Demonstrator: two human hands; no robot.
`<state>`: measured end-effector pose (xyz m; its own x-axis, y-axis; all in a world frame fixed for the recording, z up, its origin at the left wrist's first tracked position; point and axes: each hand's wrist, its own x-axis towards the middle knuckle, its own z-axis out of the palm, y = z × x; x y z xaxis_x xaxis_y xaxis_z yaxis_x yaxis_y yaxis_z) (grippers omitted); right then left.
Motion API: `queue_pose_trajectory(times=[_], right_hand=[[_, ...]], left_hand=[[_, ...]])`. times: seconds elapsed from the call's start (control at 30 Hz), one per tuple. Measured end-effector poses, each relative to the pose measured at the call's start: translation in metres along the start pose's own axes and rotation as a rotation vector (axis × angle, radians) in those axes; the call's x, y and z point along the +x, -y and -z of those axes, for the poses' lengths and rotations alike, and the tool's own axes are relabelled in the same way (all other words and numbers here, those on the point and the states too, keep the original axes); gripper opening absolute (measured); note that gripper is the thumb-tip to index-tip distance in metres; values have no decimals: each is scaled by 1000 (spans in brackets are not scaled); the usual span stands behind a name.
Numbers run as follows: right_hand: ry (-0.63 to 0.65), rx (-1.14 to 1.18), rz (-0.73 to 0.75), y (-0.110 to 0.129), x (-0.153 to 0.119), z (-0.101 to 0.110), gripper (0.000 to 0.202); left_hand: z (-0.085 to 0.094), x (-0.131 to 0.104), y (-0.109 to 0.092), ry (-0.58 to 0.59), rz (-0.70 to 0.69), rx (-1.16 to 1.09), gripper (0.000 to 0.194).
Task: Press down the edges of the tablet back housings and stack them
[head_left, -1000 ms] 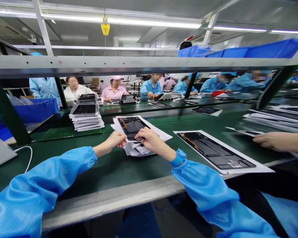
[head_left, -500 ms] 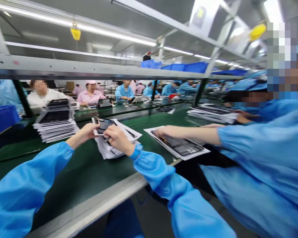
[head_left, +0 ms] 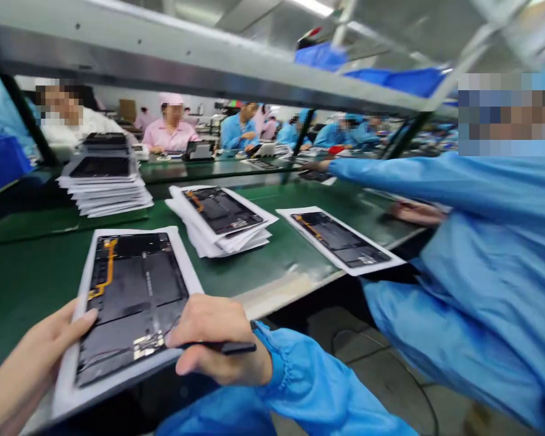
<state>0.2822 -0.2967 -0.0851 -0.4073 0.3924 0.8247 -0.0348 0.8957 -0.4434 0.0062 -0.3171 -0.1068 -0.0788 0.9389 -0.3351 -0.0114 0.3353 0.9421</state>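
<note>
A tablet (head_left: 138, 290) with its insides bare, showing dark battery panels and an orange flat cable, lies on a white sheet (head_left: 181, 257) at the front edge of the bench. My left hand (head_left: 49, 348) grips the left edge of sheet and tablet, thumb on top. At the lower right corner, my right hand (head_left: 218, 333) pinches the edge. A slim black tool (head_left: 238, 347) is tucked in that same hand; its tip is hidden. Behind them another open tablet (head_left: 222, 209) rests on a pile of white sheets (head_left: 197, 239).
A tall stack of tablets and sheets (head_left: 111, 197) stands back left, near a blue bin (head_left: 4, 163). To the right, another open tablet (head_left: 345, 239) overhangs the bench edge beside a co-worker's blue sleeve (head_left: 390, 175). A metal shelf beam (head_left: 186, 57) crosses overhead.
My hands have come from the middle pile toward me and left, with a tablet on its sheet at the front edge. The co-worker's hand has left the right tablet and reaches farther back.
</note>
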Motion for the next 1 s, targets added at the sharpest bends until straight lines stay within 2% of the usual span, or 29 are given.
queue_pose_trajectory(times=[0.03, 0.1, 0.17, 0.2, 0.3, 0.37, 0.43, 0.5, 0.63, 0.77, 0.93, 1.0], right_hand=[[-11, 58, -18, 1, 2, -9, 33], [-27, 138, -71, 4, 6, -21, 19], [-1, 136, -162, 4, 5, -26, 21], [-10, 105, -199, 3, 2, -27, 27], [22, -20, -237, -5, -10, -36, 35], [111, -71, -209, -6, -20, -46, 33], [195, -92, -178, -4, -27, -59, 31], [249, -119, -160, -1, -31, -69, 32], [316, -208, -103, -3, -32, -81, 40], [351, -309, -30, -10, -35, -87, 45], [351, -323, -10, -10, -40, -87, 42], [301, -295, -35, -9, -42, -83, 37]], left_hand=[[-1, -2, 6, 61, 56, -24, 48], [-2, -3, 9, 119, 23, -7, 70], [5, -2, 7, 134, -7, 159, 97], [11, -2, 6, 112, -50, 310, 98], [29, -7, 7, -109, -394, 853, 62], [33, -14, 12, -172, -621, 1079, 39], [30, -22, 20, -120, -784, 1098, 30], [24, -28, 29, -53, -878, 1014, 26], [18, -35, 39, -28, -898, 913, 22], [16, -37, 40, 1, -903, 936, 16], [7, -35, 36, -19, -822, 988, 15], [4, -36, 33, 2, -788, 990, 17]])
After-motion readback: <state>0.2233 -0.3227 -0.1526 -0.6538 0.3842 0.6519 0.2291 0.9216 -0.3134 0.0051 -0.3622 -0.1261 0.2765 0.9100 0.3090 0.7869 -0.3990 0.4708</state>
